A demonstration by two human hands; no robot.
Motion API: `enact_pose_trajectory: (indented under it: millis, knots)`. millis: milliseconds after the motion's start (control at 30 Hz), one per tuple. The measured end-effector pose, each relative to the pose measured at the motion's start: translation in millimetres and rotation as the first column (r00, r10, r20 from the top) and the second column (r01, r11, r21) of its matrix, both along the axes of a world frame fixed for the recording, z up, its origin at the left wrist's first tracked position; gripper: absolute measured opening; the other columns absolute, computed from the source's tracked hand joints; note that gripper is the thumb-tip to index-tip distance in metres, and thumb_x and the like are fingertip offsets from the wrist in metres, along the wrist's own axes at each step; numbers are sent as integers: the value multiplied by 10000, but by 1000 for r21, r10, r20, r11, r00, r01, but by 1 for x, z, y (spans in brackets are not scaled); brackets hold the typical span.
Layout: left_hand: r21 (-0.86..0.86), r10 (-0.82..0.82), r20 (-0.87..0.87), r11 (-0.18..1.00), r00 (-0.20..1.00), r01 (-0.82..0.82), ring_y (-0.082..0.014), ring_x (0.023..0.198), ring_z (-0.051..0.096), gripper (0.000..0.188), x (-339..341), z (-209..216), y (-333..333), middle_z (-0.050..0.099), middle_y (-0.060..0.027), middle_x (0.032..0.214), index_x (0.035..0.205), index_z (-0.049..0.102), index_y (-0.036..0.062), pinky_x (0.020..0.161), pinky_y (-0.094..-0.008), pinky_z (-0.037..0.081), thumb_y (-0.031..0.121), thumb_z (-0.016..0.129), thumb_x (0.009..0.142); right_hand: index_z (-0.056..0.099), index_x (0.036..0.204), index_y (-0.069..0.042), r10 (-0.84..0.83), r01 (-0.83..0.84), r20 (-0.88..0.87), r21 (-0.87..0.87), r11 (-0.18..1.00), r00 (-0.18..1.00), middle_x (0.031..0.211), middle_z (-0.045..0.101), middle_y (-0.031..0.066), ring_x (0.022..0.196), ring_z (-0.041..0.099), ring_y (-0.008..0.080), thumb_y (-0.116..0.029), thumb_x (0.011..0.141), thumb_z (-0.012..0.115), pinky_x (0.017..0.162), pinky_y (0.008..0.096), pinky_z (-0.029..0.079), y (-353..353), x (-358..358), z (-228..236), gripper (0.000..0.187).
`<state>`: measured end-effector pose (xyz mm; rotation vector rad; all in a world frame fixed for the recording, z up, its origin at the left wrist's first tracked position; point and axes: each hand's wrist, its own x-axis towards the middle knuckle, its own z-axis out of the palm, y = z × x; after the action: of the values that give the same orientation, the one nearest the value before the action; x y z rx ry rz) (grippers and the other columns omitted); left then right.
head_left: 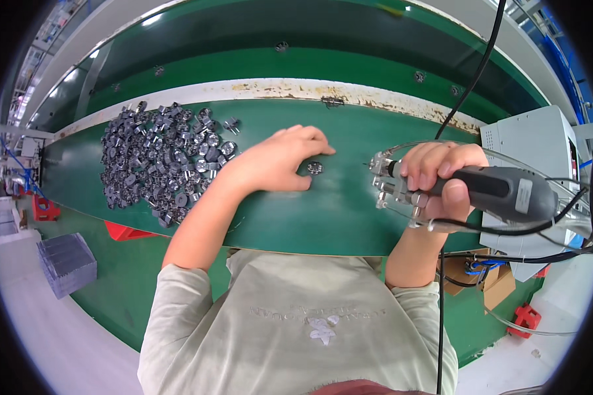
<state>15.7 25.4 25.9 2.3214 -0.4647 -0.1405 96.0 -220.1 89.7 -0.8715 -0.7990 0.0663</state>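
My left hand (280,160) hovers low over the green bench, thumb and fingers spread apart with nothing between them. Just beyond the thumb tip lies a small round dark part (315,168) with metal details on its face. In my right hand (445,172) is a dark grey electric screwdriver (507,192), held roughly level. Its metal nose fittings (390,178) point left toward the small part, apart from it. A clear hose and a black cable run from the tool. Left of my left forearm spreads a big heap of similar round parts (165,155).
Behind the green bench (277,227) runs a worn white ledge (270,87), then a green belt (230,66) carrying several scattered parts. A grey machine (530,141) stands at the right. A black cable (479,72) hangs down from above. Red crates and an open carton (497,288) sit below.
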Motion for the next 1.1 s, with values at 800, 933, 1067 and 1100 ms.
enact_pose_trajectory:
  millis: [800,933,1067,1100]
  knots:
    - [-28,150,238,989,960,-148,-272,903,635,281,-8,-29,-29,619,-56,929,940,711,79,802,-397,514,226,824,728,506,912,-40,131,-129,13,-91,987,991,677,576,64,586,555,160,-137,832,842,582,346,534,16,-6,-11,359]
    - [-26,161,250,987,955,-160,-269,898,636,266,-7,-33,-31,619,-54,918,917,709,78,798,-396,512,228,823,730,508,918,-42,150,-147,22,-91,985,989,689,582,65,591,551,158,-123,837,837,587,343,532,17,-5,-13,349]
    - [-33,162,258,987,952,-159,-266,895,637,263,-7,-34,-30,621,-52,918,912,712,81,792,-392,510,234,824,730,510,915,-42,144,-143,5,-92,985,990,690,582,65,590,541,155,-124,842,831,581,337,524,19,-5,-13,339]
    - [-33,162,258,987,953,-159,-265,895,637,264,-7,-34,-30,621,-52,918,912,713,82,791,-391,510,237,825,730,510,914,-41,142,-141,3,-95,985,990,690,581,65,590,540,154,-124,844,829,579,335,521,19,-6,-14,337]
